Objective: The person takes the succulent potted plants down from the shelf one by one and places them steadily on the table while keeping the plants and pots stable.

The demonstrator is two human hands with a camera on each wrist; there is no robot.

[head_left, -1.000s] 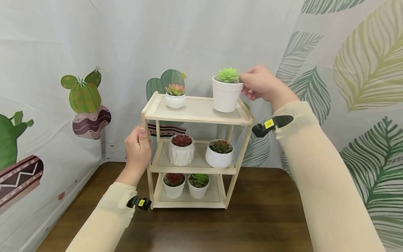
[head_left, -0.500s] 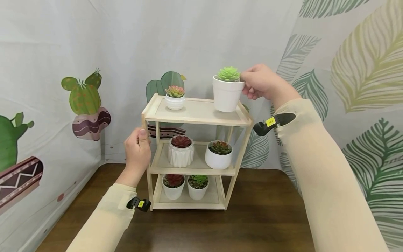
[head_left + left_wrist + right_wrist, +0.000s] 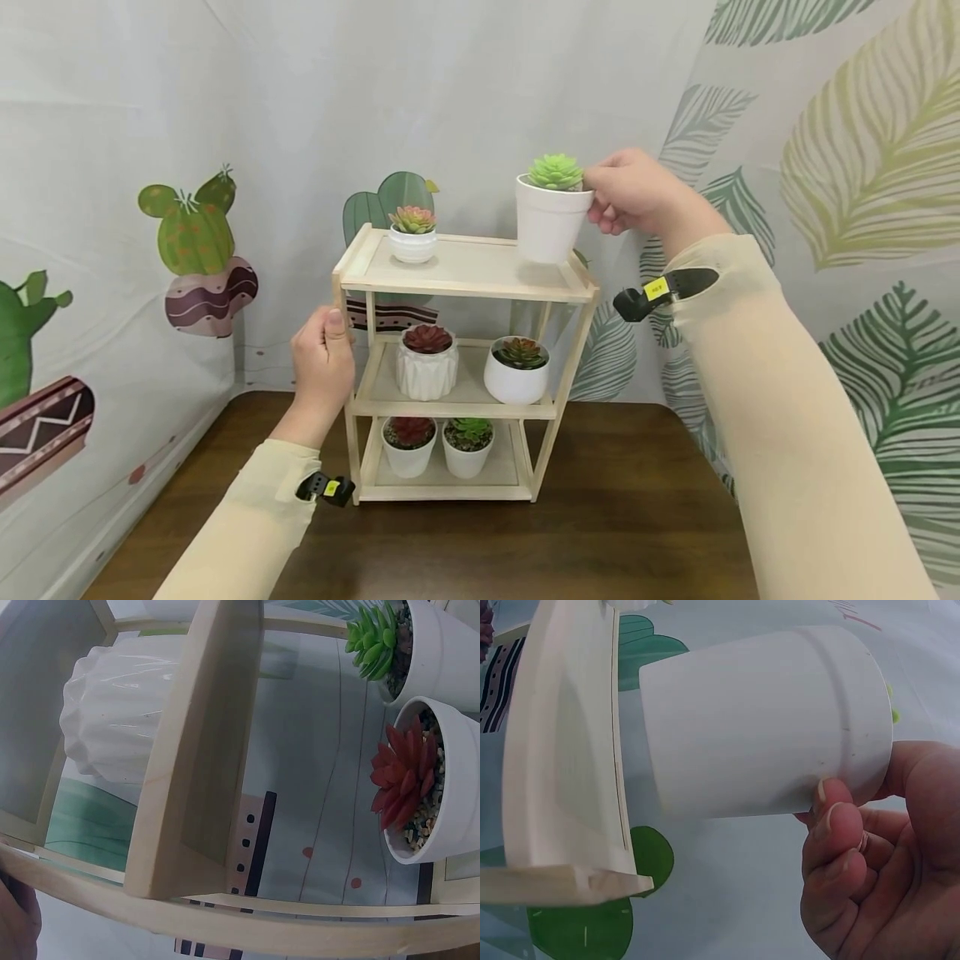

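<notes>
My right hand [image 3: 637,196] pinches the rim of a large white pot [image 3: 551,221] with a bright green succulent [image 3: 556,172]. In the right wrist view, a gap shows between the base of this white pot [image 3: 757,724] and the top board of the shelf [image 3: 570,742]. My left hand [image 3: 322,362] grips the left front post of the three-tier wooden shelf [image 3: 465,287]; only part of that hand [image 3: 16,922] shows in the left wrist view. A small white pot with a pink-green succulent [image 3: 413,243] stands at the left of the top tier.
A ribbed white pot [image 3: 427,371] and a round white pot [image 3: 517,382] stand on the middle tier. Below them are a pot with a red succulent [image 3: 409,458] and one with a green succulent [image 3: 468,460]. A brown table [image 3: 600,533] carries the shelf, before a printed curtain [image 3: 480,100].
My right hand has moved the large white pot slightly up and to the right over the top tier. The left hand keeps its grip on the post; the view has shifted slightly.
</notes>
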